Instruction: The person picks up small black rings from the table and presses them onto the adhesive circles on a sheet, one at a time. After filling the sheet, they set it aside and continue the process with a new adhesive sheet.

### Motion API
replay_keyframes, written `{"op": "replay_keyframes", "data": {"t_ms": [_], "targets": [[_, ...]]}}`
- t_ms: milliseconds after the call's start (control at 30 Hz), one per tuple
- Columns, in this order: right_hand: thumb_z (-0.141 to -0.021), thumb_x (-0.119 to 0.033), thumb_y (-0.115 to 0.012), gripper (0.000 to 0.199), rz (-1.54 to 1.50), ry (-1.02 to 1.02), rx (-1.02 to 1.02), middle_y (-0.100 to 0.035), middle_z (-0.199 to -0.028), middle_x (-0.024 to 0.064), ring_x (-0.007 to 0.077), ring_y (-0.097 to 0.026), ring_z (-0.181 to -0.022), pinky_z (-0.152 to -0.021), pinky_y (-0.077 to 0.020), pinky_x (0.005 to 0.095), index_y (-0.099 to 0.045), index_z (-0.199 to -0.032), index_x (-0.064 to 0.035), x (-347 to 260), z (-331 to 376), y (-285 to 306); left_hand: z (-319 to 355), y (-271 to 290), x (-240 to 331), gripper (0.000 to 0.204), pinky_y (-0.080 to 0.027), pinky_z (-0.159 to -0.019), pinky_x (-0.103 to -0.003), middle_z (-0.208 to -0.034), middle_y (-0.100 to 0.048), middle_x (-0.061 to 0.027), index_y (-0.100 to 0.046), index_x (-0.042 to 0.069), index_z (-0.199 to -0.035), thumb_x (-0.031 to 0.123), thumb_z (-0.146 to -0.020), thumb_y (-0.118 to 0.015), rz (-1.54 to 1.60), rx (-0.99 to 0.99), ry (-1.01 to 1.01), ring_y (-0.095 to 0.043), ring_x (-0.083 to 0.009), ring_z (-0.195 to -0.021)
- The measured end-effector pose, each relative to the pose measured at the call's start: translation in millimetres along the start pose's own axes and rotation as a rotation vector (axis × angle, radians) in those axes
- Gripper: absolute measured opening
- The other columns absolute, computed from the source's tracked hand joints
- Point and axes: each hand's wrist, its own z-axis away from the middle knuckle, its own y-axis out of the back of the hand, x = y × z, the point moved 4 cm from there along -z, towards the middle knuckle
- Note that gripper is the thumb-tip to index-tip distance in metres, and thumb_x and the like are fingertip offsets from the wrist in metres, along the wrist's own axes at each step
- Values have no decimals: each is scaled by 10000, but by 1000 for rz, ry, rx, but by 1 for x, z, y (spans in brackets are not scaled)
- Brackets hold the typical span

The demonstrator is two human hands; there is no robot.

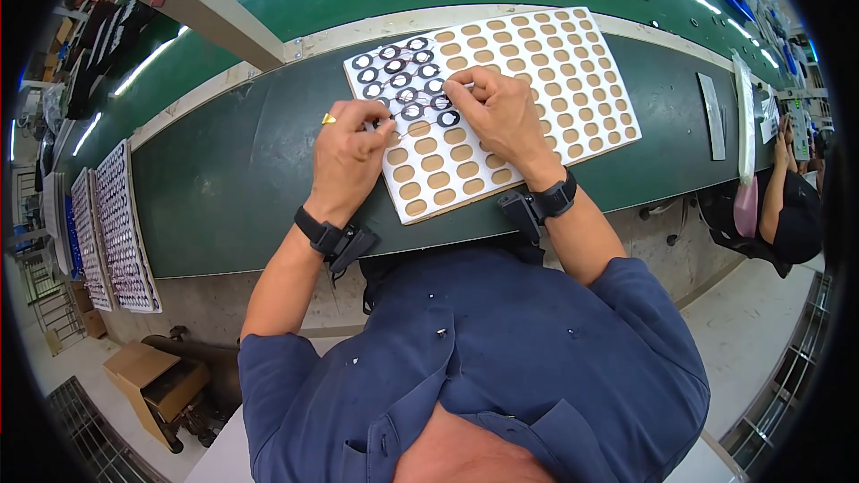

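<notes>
A white tray board (499, 177) with rows of tan oval slots lies tilted on the green table. Small round black parts (412, 112) with white centres and thin reddish wires fill slots at its upper left. My left hand (347, 159), a gold ring on one finger, is at the tray's left edge. Its thumb and index finger pinch a small round wired part, mostly hidden by the fingertips. My right hand (506, 118) hangs over the middle of the tray, thumb and index finger closed together beside the filled slots. What lies between them is too small to make out.
Filled trays (125, 228) stand at the table's left end. A grey metal post (192, 4) rises at the far left. A metal strip (712, 116) lies on the right. Another person (761, 206) sits at the right, and a cardboard box (161, 380) is at lower left.
</notes>
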Motion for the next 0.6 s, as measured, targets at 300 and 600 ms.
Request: {"op": "replay_keyframes", "data": {"t_ms": [300,600], "targets": [[-980,-240,-738,221,-26,-8,-117,-780,-802,69,125,-716,-712,-656,-542,288,-794,-1085,-54,6,-3,3,-3,8,36,67,-561,-829,-405,-1028,-715,-89,-710,27,-798,37,-819,-647,-426,-282,-323,-688,-286,-972],[-1013,-277,-713,330,271,-2,26,-760,-863,43,75,-652,-748,-708,-543,267,-759,-1156,16,79,-171,146,-57,34,-21,193,-472,-652,-287,-778,-703,-55,-726,-40,-795,40,-969,-705,230,-181,265,-623,-139,-699]]}}
